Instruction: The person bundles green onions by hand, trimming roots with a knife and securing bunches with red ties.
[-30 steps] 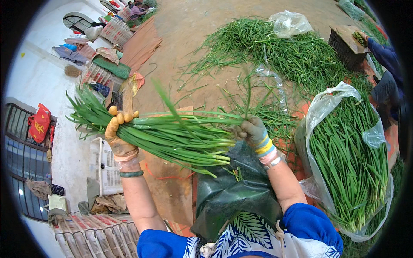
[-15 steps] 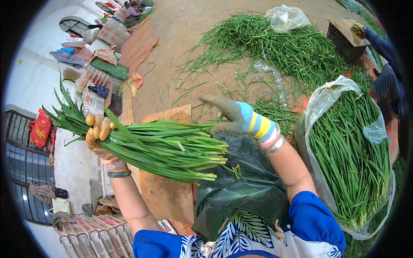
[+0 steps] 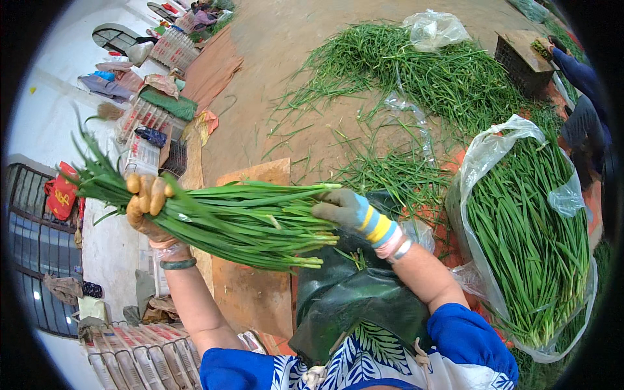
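1. Your left hand, left of centre in the frame, is clenched around a bunch of greens, which stretches sideways to mid-frame.
2. Your right hand, mid-frame, is at the pale stem ends; whether it pinches any, I cannot tell.
3. A plastic bag of greens stands at right.
4. A loose pile lies upper right.

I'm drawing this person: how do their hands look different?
The left hand wears a tan glove; the right hand wears a grey glove with a striped cuff. The left hand grips the green bunch nearer its dark tips; the right hand is at its paler end. Both are gloved.
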Tool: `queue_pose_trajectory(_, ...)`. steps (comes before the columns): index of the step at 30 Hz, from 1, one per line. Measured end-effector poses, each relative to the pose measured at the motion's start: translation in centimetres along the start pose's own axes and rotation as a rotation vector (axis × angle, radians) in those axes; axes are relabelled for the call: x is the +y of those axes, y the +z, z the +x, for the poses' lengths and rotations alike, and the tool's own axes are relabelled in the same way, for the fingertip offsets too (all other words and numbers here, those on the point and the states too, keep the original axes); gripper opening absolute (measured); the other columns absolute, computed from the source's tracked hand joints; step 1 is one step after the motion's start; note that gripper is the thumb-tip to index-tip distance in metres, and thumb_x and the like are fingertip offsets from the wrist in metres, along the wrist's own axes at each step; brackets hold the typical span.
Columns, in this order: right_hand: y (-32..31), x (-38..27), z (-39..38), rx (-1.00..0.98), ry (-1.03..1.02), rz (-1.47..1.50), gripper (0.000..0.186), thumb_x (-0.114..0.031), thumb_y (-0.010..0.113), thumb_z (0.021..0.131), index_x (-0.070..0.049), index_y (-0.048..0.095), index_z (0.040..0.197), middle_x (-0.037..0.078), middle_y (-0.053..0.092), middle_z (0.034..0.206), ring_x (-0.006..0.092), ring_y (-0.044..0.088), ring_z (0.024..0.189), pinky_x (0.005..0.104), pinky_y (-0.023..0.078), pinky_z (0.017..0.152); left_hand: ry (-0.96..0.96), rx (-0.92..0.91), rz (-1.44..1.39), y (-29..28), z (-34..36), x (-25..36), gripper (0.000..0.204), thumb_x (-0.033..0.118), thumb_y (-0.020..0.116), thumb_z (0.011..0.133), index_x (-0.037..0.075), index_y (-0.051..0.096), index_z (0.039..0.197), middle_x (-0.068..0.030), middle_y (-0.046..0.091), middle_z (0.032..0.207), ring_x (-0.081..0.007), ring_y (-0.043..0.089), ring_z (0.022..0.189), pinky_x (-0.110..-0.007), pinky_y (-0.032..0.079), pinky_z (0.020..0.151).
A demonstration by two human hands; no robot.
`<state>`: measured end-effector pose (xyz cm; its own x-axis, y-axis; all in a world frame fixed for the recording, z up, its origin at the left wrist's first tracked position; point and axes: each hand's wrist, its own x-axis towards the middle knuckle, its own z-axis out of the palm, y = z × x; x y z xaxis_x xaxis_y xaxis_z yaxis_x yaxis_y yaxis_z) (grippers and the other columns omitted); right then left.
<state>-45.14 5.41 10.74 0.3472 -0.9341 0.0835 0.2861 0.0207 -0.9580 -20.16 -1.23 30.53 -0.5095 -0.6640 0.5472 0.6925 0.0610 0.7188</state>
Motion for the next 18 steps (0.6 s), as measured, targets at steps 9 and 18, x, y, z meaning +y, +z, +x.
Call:
queue_pose_trajectory(9, -6.0, 5.4, -2.8, 0.07, 0.061, 0.45, 0.02, -0.017, 0.056, 0.083, 0.003, 0.059, 0.085, 0.006, 0.058, 0.07, 0.0133, 0.053, 0.058, 0.0233, 0.043, 0.053, 0.091, 0.089, 0.02, -1.2, -0.8, 1.6, 0.016, 0.007, 0.057, 0.081, 0.011, 0.044, 0.09, 0.0074, 0.035, 0.065, -0.004, 0.042, 0.06, -0.025, 0.039, 0.073)
queue_pose_trajectory(18, -1.3, -4.8, -2.9, 0.282, -0.609, -0.592, 0.042, -0.027, 0.074, 0.068, -0.004, 0.061, 0.1, 0.013, 0.062, 0.081, 0.0281, 0.059, 0.072, 0.0319, 0.047, 0.064, 0.031, 0.126, -0.011, -1.6, -0.7, 0.2, 0.018, 0.004, 0.054, 0.081, 0.009, 0.049, 0.097, 0.006, 0.037, 0.067, -0.0065, 0.042, 0.062, -0.032, 0.039, 0.084)
